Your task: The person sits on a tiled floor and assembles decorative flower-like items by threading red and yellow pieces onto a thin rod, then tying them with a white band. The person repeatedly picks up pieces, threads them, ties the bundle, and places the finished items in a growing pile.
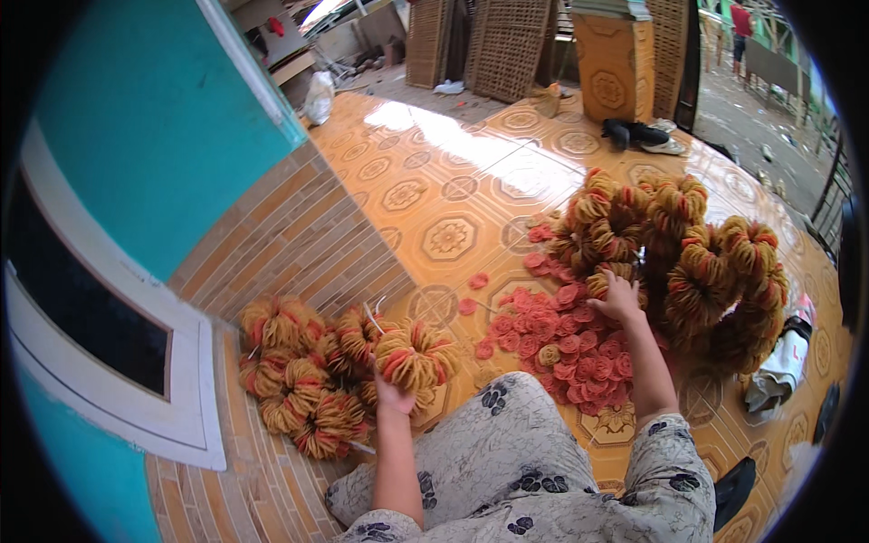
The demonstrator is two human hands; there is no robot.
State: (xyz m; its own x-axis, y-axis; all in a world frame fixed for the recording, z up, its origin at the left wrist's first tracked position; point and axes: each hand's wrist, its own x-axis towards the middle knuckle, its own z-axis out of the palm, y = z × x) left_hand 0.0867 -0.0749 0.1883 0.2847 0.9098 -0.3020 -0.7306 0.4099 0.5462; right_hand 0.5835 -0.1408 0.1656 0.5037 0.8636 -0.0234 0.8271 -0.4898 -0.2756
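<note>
My left hand (395, 395) is closed on a ring-shaped bundle (416, 355) of thin yellow-brown and red discs, apparently lacy crackers threaded on a white cord. More such bundles (303, 389) lie against the wall beside it. On the right, my right hand (621, 300) reaches over a loose pile of pink-red discs (566, 344). Its thumb and fingers are apart, at the edge of a small yellow-brown bundle (601, 282) that it partly covers. Behind and right of that hand stand large clusters of similar bundles (715, 262).
A teal wall (163, 118) with a white-framed dark panel (90, 281) rises at left. Patterned orange tiles (448, 237) cover the floor. A tiled pillar (615, 68), dark footwear (634, 134), woven panels (511, 45) and a white bag (783, 357) stand or lie around. A distant person (740, 32) is outdoors.
</note>
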